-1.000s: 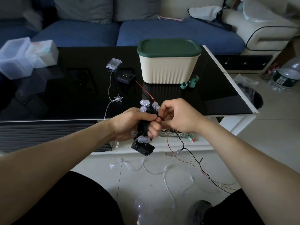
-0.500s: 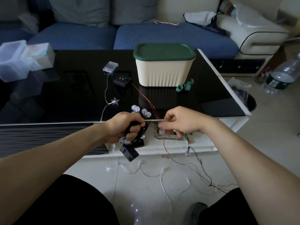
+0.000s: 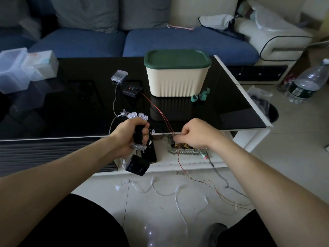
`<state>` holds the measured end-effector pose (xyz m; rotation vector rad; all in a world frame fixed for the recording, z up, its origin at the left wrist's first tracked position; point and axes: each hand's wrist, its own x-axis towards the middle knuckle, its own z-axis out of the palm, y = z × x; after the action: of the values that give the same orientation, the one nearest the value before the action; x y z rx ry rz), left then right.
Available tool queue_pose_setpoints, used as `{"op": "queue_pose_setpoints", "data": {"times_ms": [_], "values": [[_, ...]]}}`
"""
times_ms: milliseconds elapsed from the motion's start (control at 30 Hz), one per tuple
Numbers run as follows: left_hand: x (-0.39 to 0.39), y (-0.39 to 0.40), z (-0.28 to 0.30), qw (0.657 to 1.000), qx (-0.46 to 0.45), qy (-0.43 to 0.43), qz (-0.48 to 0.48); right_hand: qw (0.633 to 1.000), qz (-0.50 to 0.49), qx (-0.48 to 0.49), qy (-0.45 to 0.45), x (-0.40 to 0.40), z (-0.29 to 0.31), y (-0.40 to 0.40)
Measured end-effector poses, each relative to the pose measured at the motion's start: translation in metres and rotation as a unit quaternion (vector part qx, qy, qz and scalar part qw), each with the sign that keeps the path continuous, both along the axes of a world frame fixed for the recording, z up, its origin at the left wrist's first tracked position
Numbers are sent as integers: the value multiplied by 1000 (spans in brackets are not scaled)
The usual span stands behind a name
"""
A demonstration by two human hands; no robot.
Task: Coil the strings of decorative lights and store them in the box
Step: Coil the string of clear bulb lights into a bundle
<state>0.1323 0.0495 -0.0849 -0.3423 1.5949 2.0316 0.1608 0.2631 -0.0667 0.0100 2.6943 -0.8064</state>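
Observation:
My left hand (image 3: 130, 138) grips a coiled bundle of black-wired bulb lights (image 3: 138, 136); clear bulbs stick out above and below the fist, and a black battery box (image 3: 137, 165) hangs beneath it. My right hand (image 3: 195, 133) reaches with curled fingers into a glass dish (image 3: 187, 151) on the table's lower shelf; what the fingertips hold is hidden. The cream box with a shut green lid (image 3: 177, 73) stands on the black table (image 3: 71, 104). A star light string (image 3: 122, 113) with a clear battery case (image 3: 119, 75) and a red-wired string with a black controller (image 3: 132, 90) trail off the table to the floor.
Green rolls (image 3: 200, 96) lie right of the box. Clear plastic containers (image 3: 26, 66) stand at the table's far left. Loose wires (image 3: 178, 193) sprawl on the floor between my knees. A water bottle (image 3: 308, 82) and a dark bin (image 3: 268, 111) are on the right.
My right hand has let go of the bundle and moved right and down to the glass dish. The left hand keeps gripping the coil, now lower in front of the table edge.

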Motion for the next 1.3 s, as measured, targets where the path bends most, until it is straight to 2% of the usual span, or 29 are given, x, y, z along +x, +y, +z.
{"op": "queue_pose_setpoints", "data": {"times_ms": [200, 300, 400, 633, 733, 833, 1000, 1167, 1300], "values": [[5, 4, 7, 996, 85, 1, -41, 994, 105, 12, 14, 12, 0, -34], [7, 6, 7, 996, 62, 12, -60, 989, 141, -22, 25, 17, 1, -41], [8, 5, 6, 998, 28, 11, -59, 982, 183, -46, -2, 19, 3, -42], [8, 1, 11, 993, 2, -8, -114, 984, 152, -96, 6, 22, 5, -36], [15, 4, 10, 990, -3, 14, -141, 981, 150, -109, 55, 18, 7, -33], [17, 5, 6, 982, -10, 11, -188, 976, 172, -66, 116, 14, 6, -34], [19, 9, 5, 972, 13, 13, -232, 977, 123, -58, 167, 11, 1, -36], [20, 8, 6, 977, 73, -7, -200, 982, 89, -129, 103, 10, 1, -30], [20, 11, 6, 976, 49, -14, -212, 977, 87, -179, 77, 11, 2, -26]]}}
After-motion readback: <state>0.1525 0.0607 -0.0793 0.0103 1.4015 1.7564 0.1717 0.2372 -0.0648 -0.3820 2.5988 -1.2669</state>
